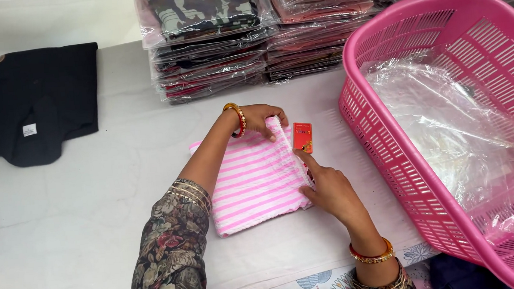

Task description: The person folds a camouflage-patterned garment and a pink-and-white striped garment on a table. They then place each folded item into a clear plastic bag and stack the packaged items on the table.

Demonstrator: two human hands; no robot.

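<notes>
White and worn, the desk [81,223] carries a packing job seen from above: a folded pink-and-white striped garment [254,184] lies near the desk's front edge, toward the middle, with both of a person's hands on it. The left hand [261,119] curls over the garment's far corner, its fingers [272,124] narrow and pinching the cloth there. The right hand [330,189] rests on the garment's right edge, fingers pressed close together, thumb and forefinger nipping the fold; the forefinger reaches toward a small red tag [302,137] that sits upright just beside that edge, touching or nearly touching the cloth. Whether the tag is tied to the garment cannot be told.

A large pink slatted basket [390,147] lined with clear plastic film [449,131] stands at the desk's right edge. Stacks of bagged garments [214,51] run along the far edge, and a black garment [37,99] lies flat at the far left corner. Gold and red bangles [370,256] ring the right wrist; a floral sleeve [168,253] covers the left arm.

Done well, this step appears to call for holding the far corner firmly so the stripes stay square, smoothing the right edge flat under the fingertips, and keeping the tag outside the fold, where it stays visible, rather than trapped beneath the cloth.
</notes>
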